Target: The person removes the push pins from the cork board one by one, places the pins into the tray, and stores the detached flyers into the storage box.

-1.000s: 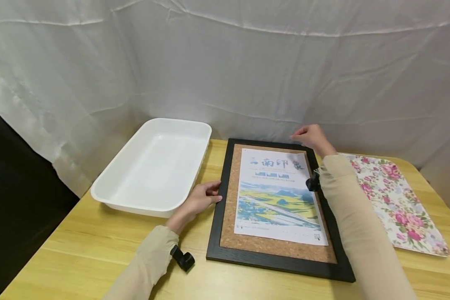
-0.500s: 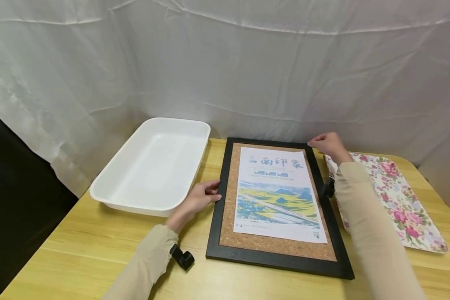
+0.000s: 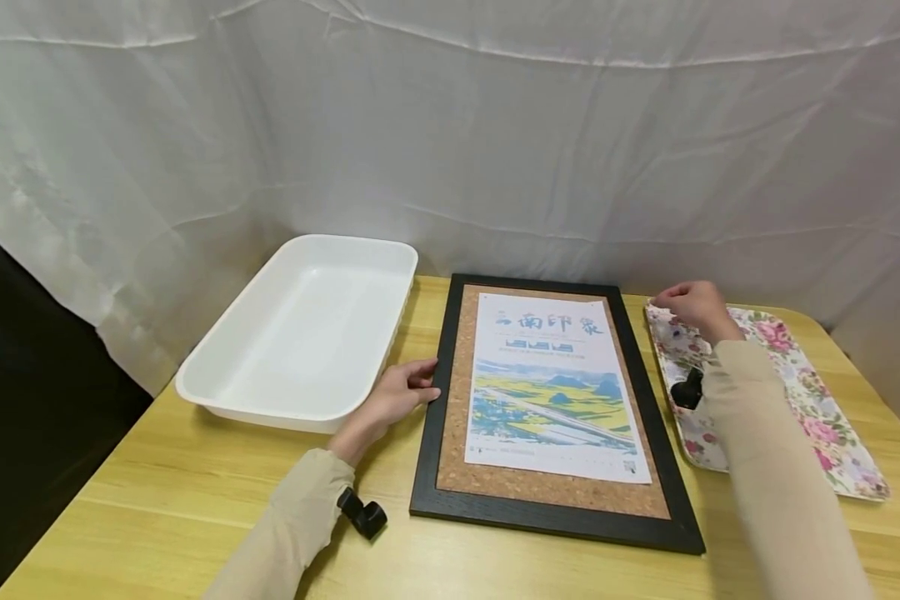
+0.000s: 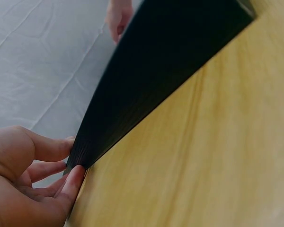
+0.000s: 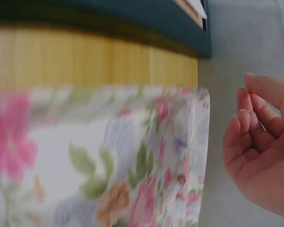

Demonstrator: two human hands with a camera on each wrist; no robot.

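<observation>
A black-framed cork board (image 3: 427, 442) lies flat on the wooden table, with a printed poster (image 3: 555, 392) on its cork. My left hand (image 3: 393, 398) is at the middle of the frame's left edge. In the left wrist view its thumb (image 4: 75, 182) and curled fingers pinch that edge of the frame (image 4: 146, 80). My right hand (image 3: 693, 307) hovers over the far left corner of a floral tray (image 3: 810, 400). In the right wrist view its curled fingers (image 5: 255, 127) pinch a tiny brownish pin (image 5: 247, 89) above the tray (image 5: 132, 156).
A large white plastic tub (image 3: 270, 412) stands to the left of the frame. A white cloth (image 3: 495, 125) hangs close behind the table. A small pin-like speck (image 5: 181, 178) lies on the tray. Bare table (image 3: 157, 500) lies in front.
My right hand has moved from the frame's top right corner rightwards to over the floral tray. My left hand stays on the frame's left edge.
</observation>
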